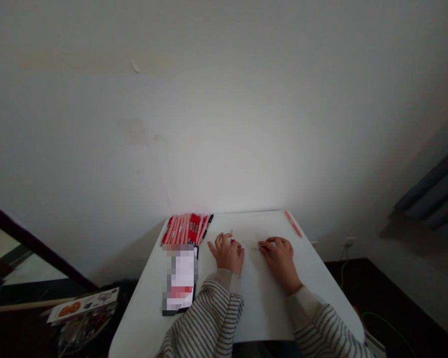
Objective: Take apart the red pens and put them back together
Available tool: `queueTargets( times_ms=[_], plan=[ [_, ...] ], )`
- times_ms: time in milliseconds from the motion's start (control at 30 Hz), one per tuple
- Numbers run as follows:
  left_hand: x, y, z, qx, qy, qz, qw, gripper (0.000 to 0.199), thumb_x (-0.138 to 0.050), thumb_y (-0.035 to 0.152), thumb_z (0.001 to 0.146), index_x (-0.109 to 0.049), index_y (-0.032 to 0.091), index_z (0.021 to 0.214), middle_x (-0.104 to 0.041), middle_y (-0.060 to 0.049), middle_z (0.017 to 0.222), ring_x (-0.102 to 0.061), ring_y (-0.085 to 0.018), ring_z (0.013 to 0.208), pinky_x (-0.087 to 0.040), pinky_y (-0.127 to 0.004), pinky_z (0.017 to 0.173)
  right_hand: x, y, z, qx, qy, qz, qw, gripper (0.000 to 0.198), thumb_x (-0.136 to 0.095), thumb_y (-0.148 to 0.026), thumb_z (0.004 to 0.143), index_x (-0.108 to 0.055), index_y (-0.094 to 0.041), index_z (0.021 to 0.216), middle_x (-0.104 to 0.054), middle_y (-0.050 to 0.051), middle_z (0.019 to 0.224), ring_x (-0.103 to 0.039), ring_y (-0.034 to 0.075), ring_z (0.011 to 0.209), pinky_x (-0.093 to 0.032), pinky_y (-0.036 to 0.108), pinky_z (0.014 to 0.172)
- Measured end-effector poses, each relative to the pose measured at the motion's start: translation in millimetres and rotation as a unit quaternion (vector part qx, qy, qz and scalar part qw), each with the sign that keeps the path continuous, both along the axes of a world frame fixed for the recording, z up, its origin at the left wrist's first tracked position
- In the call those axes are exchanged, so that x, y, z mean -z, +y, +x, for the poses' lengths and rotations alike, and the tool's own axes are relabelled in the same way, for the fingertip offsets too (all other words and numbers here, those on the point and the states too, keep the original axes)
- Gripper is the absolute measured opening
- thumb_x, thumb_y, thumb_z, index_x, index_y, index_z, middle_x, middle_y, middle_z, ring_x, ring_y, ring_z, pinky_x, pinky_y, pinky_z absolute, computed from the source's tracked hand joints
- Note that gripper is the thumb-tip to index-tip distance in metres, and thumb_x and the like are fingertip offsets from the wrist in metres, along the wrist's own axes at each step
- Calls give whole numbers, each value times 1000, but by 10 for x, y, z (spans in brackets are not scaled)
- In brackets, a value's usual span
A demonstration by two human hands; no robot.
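Over the middle of the white table (261, 318), my left hand (228, 254) is closed, its thumb and fingers curled around a small red piece (232, 241) that looks like part of a pen. Most of that piece is hidden by the fingers. A short way to the right, my right hand (280, 256) is pinched, fingertips pointing toward the left hand. Something thin and pale seems to be at its fingertips, too small and blurred to name. The two hands are apart.
A row of red, pink and black pens (186, 228) lies at the back left. A phone (182, 278) with a blurred screen lies below it. One pink pen (293, 223) rests by the far right edge. Behind the table stands a wall (246, 124); bags (85, 323) sit at lower left.
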State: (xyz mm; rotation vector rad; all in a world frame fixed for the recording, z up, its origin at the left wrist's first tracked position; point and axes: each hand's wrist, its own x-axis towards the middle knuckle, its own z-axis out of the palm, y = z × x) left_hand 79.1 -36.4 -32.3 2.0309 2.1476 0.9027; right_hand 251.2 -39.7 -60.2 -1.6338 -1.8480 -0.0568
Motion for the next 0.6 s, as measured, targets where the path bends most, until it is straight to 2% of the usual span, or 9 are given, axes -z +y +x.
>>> queueTargets(
  times_ms=[333,600],
  plan=[
    [26,24,-33,9,-22,43,999,9,-67,26,73,-70,30,80,-58,-2,120,-39,-27,125,-19,-62,108,76,65,59,-21,43,21,999,20,-52,-33,86,-70,-29,94,-65,5,98,-49,24,98,-33,44,91],
    [60,55,-64,12,-41,49,998,8,-70,28,71,-72,32,77,-59,-1,119,-40,-27,125,-17,-61,109,57,75,89,-24,78,34,996,24,-49,-36,88,-69,-26,97,-67,5,92,-50,22,94,-35,39,88]
  ],
)
